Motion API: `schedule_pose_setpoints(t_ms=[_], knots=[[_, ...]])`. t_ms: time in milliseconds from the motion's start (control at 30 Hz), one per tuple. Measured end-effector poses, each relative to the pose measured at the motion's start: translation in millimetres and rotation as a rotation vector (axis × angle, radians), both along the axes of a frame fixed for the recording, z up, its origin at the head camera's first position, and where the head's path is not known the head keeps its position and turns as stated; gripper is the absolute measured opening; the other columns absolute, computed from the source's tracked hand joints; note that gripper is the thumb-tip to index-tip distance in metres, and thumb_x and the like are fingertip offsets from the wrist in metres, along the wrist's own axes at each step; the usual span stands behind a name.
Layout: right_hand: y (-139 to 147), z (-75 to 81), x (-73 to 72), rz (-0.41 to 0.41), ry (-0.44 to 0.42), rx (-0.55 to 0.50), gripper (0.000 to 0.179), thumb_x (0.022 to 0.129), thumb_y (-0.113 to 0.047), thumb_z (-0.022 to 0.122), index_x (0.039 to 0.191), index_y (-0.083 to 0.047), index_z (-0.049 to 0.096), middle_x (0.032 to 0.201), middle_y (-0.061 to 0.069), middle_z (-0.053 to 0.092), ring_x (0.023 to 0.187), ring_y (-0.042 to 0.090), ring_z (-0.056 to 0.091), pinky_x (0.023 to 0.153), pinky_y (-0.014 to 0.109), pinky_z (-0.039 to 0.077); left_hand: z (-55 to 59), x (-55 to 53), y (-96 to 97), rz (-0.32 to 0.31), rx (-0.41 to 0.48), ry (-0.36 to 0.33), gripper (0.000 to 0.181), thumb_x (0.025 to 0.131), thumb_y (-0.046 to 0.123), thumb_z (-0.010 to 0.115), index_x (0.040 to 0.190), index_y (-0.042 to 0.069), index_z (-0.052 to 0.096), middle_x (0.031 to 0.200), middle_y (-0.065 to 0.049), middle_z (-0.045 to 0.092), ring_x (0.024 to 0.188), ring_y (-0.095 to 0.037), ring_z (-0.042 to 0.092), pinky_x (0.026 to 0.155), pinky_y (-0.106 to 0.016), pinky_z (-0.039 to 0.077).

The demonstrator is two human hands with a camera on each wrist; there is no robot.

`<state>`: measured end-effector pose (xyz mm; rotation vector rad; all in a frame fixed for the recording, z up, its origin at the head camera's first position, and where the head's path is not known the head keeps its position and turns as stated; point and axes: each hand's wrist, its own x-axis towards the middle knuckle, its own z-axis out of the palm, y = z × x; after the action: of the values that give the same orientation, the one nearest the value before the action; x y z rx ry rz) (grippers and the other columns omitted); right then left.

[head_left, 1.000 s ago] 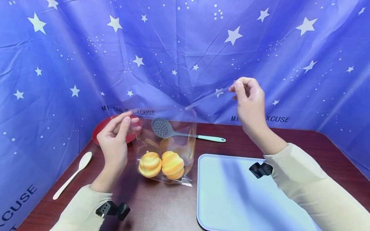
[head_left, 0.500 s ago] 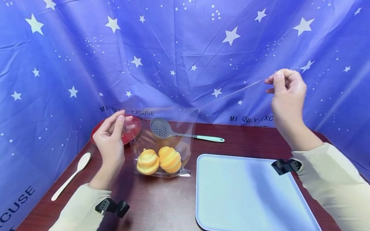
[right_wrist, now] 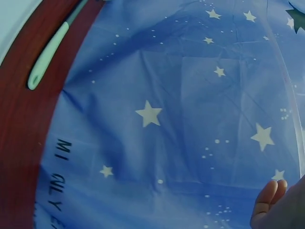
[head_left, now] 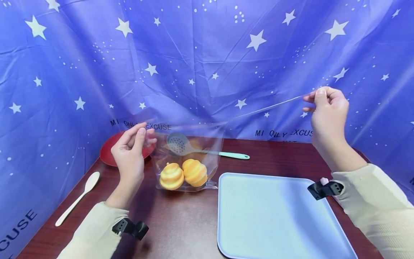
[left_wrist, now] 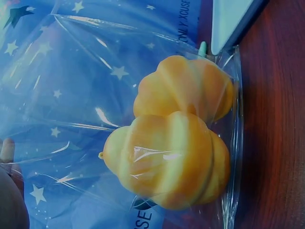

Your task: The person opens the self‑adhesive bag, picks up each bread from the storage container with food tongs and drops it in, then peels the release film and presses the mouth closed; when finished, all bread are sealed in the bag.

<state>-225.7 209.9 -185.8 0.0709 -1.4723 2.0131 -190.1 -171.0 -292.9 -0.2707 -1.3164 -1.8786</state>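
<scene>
My left hand (head_left: 130, 151) pinches the upper left corner of a clear plastic bag (head_left: 211, 158) between thumb and fingers. Two yellow-orange ridged, bun-shaped things (head_left: 171, 176) lie side by side at the bottom of the bag; the left wrist view shows them (left_wrist: 174, 157) close up through the film. From the bag's top right, a thin clear strip (head_left: 275, 105) runs taut up to my right hand (head_left: 330, 111), which pinches its far end. In the right wrist view only part of the right hand (right_wrist: 274, 202) shows, at the lower right corner.
Behind the bag lies a slotted spoon (head_left: 234, 155) with a mint handle. A red plate (head_left: 108, 151) is at the back left, a cream spoon (head_left: 79, 198) at the left edge. A pale blue tray (head_left: 278, 216) covers the right front. A starry blue curtain (head_left: 200, 54) encloses the table.
My right hand has moved right, drawing out the strip into a longer line. The bag with the two yellow things has risen slightly. The left hand has shifted only a little.
</scene>
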Motion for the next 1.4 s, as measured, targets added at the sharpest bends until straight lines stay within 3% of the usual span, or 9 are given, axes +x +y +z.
schedule_pose_setpoints(t_ms=[233, 533, 800, 900, 1100, 1233, 1400], knots=[[6, -16.3, -4.8, 0.002, -0.128, 0.01, 0.034, 0.106, -0.001, 0.042, 0.076, -0.002, 0.058, 0.079, 0.005, 0.059, 0.077, 0.012, 0.063, 0.056, 0.016, 0.051, -3.4, -2.0, 0.2, -0.001, -0.014, -0.01, 0.016, 0.097, -0.001, 0.067, 0.109, -0.009, 0.073, 0.088, -0.009, 0.077, 0.066, -0.017, 0.074, 0.07, -0.028, 0.061], [9, -35.8, -13.5, -0.018, -0.279, -0.088, 0.036, 0.107, -0.004, 0.039, 0.078, -0.004, 0.06, 0.089, 0.004, 0.054, 0.069, 0.006, 0.063, 0.051, 0.015, 0.05, -2.3, 0.2, 5.6, -0.025, 0.002, -0.045, 0.017, 0.097, 0.0, 0.067, 0.111, -0.006, 0.074, 0.09, -0.008, 0.078, 0.066, -0.015, 0.073, 0.072, -0.026, 0.06], [18, -50.2, -19.2, -0.039, -0.303, -0.122, 0.037, 0.106, 0.0, 0.039, 0.076, -0.005, 0.06, 0.092, 0.004, 0.053, 0.069, 0.006, 0.061, 0.048, 0.015, 0.047, -2.2, 0.4, 1.5, 0.001, 0.014, -0.014, 0.015, 0.097, -0.002, 0.065, 0.108, -0.007, 0.074, 0.087, -0.009, 0.077, 0.065, -0.016, 0.073, 0.069, -0.026, 0.06], [18, -58.7, -16.4, -0.01, -0.332, 0.017, 0.034, 0.106, -0.003, 0.043, 0.078, -0.008, 0.06, 0.091, 0.001, 0.054, 0.072, 0.004, 0.061, 0.052, 0.013, 0.048, -2.3, 1.3, -1.3, 0.007, 0.012, -0.01, 0.015, 0.097, -0.003, 0.065, 0.108, -0.009, 0.074, 0.086, -0.009, 0.077, 0.065, -0.017, 0.073, 0.068, -0.026, 0.06], [-3, -68.6, 1.8, 0.063, -0.339, 0.527, 0.015, 0.109, -0.012, 0.044, 0.103, -0.006, 0.057, 0.085, -0.011, 0.058, 0.082, 0.002, 0.059, 0.071, 0.015, 0.051, -1.4, 0.1, -2.3, 0.01, 0.001, -0.01, 0.016, 0.097, -0.002, 0.066, 0.109, -0.009, 0.073, 0.087, -0.009, 0.077, 0.066, -0.017, 0.074, 0.07, -0.026, 0.06], [-26, -67.2, 18.0, 0.138, -0.238, 0.714, 0.021, 0.109, -0.013, 0.047, 0.109, 0.005, 0.056, 0.087, 0.0, 0.059, 0.076, 0.007, 0.054, 0.066, 0.017, 0.049, -0.6, -1.4, -2.9, 0.014, -0.001, -0.002, 0.017, 0.097, -0.002, 0.066, 0.11, -0.009, 0.073, 0.087, -0.009, 0.077, 0.067, -0.017, 0.074, 0.07, -0.027, 0.06], [-53, -66.6, 34.9, 0.291, -0.137, 0.9, 0.019, 0.108, -0.013, 0.051, 0.107, 0.004, 0.059, 0.095, 0.014, 0.063, 0.085, 0.017, 0.06, 0.077, 0.022, 0.053, -0.1, -3.1, -4.3, 0.003, 0.005, 0.006, 0.019, 0.097, -0.001, 0.066, 0.112, -0.011, 0.072, 0.087, -0.01, 0.077, 0.067, -0.018, 0.074, 0.07, -0.027, 0.06]])
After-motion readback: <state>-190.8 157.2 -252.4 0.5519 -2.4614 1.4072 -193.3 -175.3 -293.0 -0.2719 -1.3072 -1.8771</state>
